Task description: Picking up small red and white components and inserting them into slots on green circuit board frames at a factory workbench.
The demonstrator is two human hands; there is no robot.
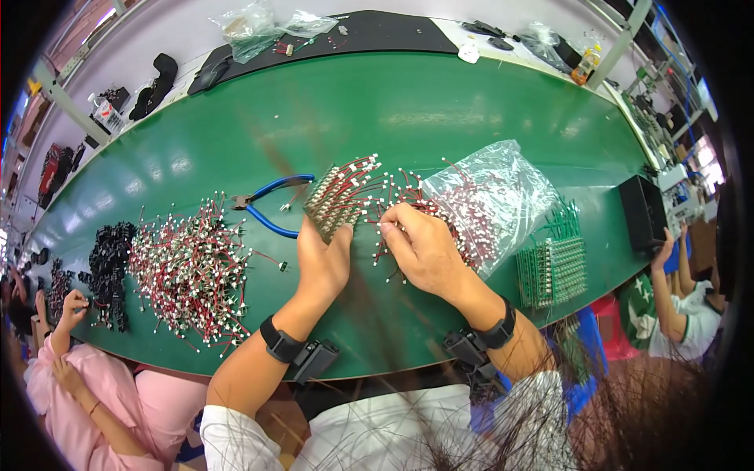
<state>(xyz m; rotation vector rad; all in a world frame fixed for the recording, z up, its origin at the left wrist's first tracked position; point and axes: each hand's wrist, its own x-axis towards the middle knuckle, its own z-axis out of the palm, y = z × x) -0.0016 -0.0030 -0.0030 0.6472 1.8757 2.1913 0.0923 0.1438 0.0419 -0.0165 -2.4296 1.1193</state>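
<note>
My left hand (326, 255) grips a circuit board panel (333, 195), held tilted above the green table, with rows of short red wires and white plugs standing off it. Close to its right, my right hand (428, 250) has thumb and forefinger pinched together; whatever is between them is too small to make out. Under and behind that hand spreads a heap of red wires with white connectors (470, 239), partly covered by a clear plastic bag (503, 184). Blue-handled cutting pliers (271, 187) lie just left of the panel, jaws pointing left.
Left of the pliers is a large pile of wired connectors (188, 271), then a pile of black parts (111, 267). A stack of green panels (554, 271) sits at right, with a black box (640, 213) beyond. Co-workers sit on both sides; one's hand (72, 308) reaches in at left.
</note>
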